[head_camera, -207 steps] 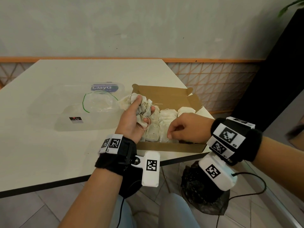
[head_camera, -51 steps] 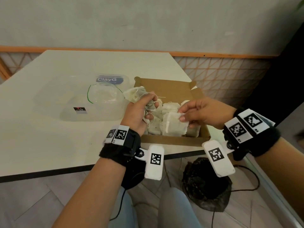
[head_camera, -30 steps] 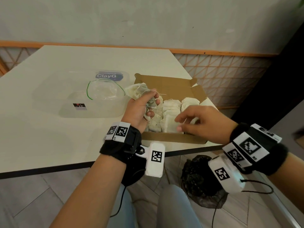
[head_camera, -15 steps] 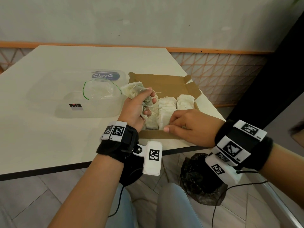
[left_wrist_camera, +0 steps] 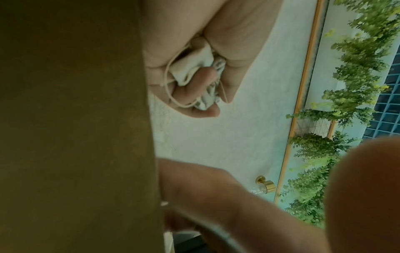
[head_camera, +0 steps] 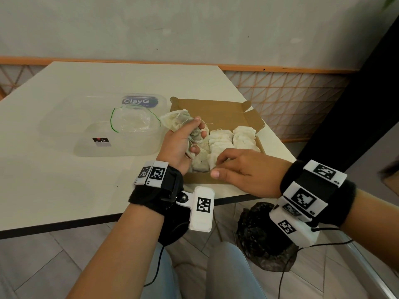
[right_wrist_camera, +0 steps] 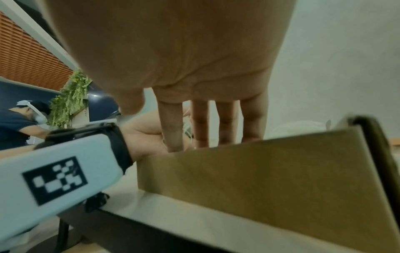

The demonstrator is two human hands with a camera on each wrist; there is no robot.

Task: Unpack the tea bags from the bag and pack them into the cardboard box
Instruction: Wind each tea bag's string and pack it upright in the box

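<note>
The packing is looking well under way: rows of tea bags (head_camera: pixel 233 140) are already lying side by side in the cardboard box (head_camera: pixel 216 111) at the table's (head_camera: pixel 64 180) near right corner, while the clear plastic bag (head_camera: pixel 131 120) is sitting open and seemingly empty in a plastic tub (head_camera: pixel 116 147) just left of it. The left hand (head_camera: pixel 183 143) is gripping a bunch of tea bags (head_camera: pixel 177 120) over the box's left side — these are left to place. The right hand (head_camera: pixel 244 169) is reaching fingers-down into the near row, straight and relaxed — apparently pressing bags into place, though its fingertips are hidden behind the box wall.
</note>
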